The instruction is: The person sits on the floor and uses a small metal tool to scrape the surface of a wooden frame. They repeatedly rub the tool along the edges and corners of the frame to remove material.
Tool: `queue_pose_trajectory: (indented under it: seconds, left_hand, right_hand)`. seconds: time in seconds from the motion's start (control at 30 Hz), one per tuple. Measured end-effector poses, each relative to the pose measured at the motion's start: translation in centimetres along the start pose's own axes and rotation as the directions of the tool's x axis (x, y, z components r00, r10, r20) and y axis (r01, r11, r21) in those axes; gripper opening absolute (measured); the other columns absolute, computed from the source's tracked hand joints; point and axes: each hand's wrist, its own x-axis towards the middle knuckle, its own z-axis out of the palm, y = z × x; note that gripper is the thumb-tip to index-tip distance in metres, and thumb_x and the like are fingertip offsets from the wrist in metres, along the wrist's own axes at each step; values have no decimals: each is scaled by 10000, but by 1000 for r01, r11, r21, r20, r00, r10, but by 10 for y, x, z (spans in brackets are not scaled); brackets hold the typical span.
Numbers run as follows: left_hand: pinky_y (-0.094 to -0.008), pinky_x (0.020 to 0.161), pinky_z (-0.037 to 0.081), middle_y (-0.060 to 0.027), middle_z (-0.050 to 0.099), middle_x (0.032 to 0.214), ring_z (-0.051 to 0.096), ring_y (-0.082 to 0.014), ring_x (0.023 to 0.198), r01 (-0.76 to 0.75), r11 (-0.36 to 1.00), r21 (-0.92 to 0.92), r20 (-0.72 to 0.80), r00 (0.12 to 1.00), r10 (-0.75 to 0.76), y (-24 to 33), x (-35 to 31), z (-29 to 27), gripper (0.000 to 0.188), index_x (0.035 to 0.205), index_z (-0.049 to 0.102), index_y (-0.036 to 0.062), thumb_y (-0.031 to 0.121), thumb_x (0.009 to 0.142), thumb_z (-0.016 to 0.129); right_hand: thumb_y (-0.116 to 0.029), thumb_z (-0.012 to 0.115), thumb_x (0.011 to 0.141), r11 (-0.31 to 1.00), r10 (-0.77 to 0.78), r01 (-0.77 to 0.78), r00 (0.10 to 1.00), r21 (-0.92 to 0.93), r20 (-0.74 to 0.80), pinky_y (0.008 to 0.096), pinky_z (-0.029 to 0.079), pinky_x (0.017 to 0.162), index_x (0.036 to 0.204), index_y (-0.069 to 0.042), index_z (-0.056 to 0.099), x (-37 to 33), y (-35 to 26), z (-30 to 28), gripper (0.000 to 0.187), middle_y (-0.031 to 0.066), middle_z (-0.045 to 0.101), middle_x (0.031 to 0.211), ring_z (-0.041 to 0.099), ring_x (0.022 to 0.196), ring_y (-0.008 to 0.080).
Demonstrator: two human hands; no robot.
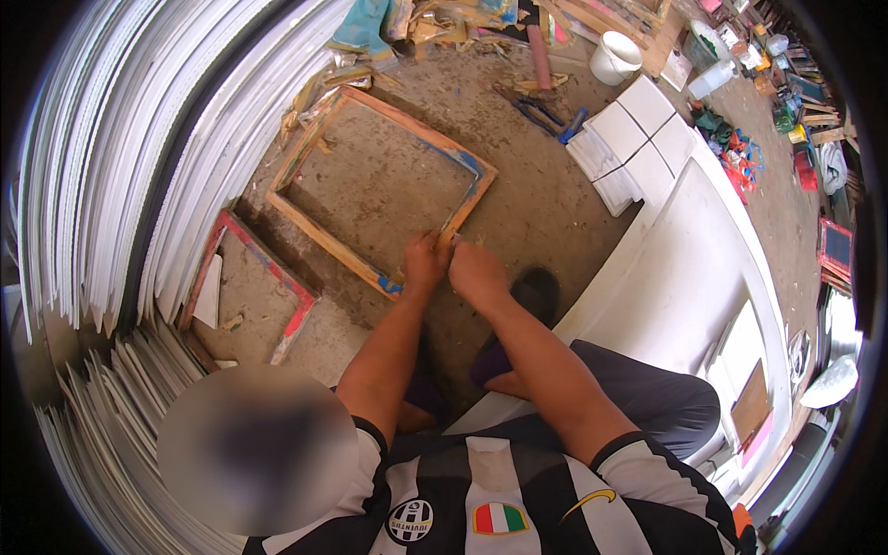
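A rectangular wooden frame (319, 233), smeared with blue and orange paint, lies in front of me at an angle. My left hand (425, 260) is closed around its right-hand bar, close to the near corner, which my wrist partly hides. Right beside it my right hand (476, 275) is closed too, fingertips pressed together at the outer edge of that same bar. Whatever those fingers hold is too small or too hidden to name. A smaller wooden frame (298, 319) with red and pink paint rests on the floor to the left of my left forearm.
Tall stacks of white sheets (102, 157) line the left. Blue-handled pliers (566, 128), white tiles (638, 139) and a white bucket (615, 58) are at the far right. A large white panel (680, 250) curves along my right. Scraps (370, 32) litter the far floor.
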Motion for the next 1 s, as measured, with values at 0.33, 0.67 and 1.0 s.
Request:
queue_pose_trajectory:
  seconds: [0.33, 0.67, 1.0]
  left_hand:
    - [-461, 908, 543, -228, 698, 1090, 664, -414, 1016, -65, 997, 50, -34, 997, 67, -6, -2, 7, 400, 1124, 729, -32, 172, 794, 828]
    - [-464, 926, 539, -219, 703, 1070, 666, -403, 1012, -81, 994, 68, -6, 997, 82, -16, 3, 5, 438, 1104, 731, -19, 239, 772, 852]
    - [-459, 954, 524, -218, 695, 1164, 641, -386, 1097, -127, 977, 169, 124, 987, 106, 1, -12, -21, 518, 1234, 701, 7, 303, 827, 826]
  right_hand:
    - [-188, 520, 1053, 539, 91, -178, 984, 824, 153, 415, 507, 521, 1506, -61, 506, 20, 40, 38, 470, 264, 694, 884, 679, 611, 283]
    - [-314, 544, 1072, 740, -85, 149, 988, 655, -129, 363, 498, 521, 1515, -362, 507, 43, 91, 83, 447, 43, 551, 689, 586, 593, 192]
    - [-296, 523, 1084, 517, -2, -145, 985, 844, 171, 344, 484, 482, 1532, -287, 502, 10, 78, 52, 448, 52, 582, 712, 526, 493, 154]
